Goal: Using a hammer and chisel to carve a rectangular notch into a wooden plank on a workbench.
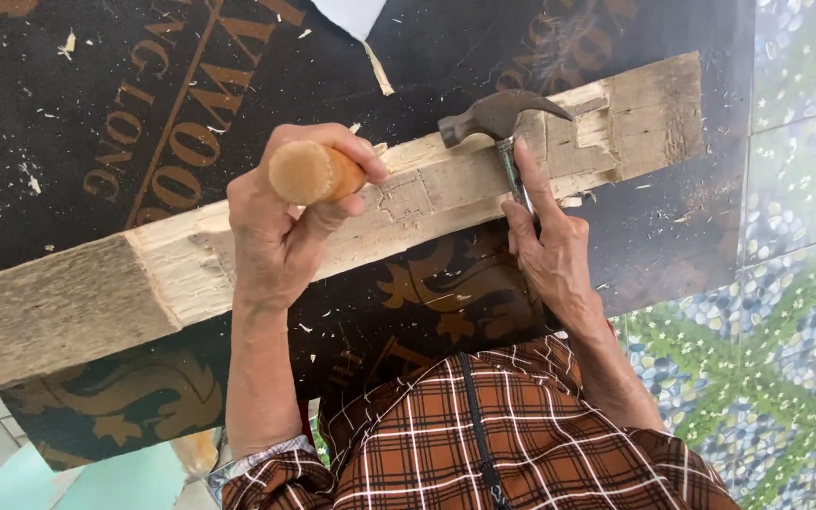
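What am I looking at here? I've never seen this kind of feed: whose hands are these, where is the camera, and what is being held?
There is no machine here, only a person working with bare hands. The single picture comes from a camera on that person's head, looking down, so the checked shirt at the bottom is their own. The left hand grips the wooden handle of a claw hammer. The fingers of the right hand hold a slim metal chisel against a long wooden beam, with the hammer's head at the chisel's top. The beam lies slantwise on a dark printed mat strewn with wood chips. Patterned floor tiles show at right.
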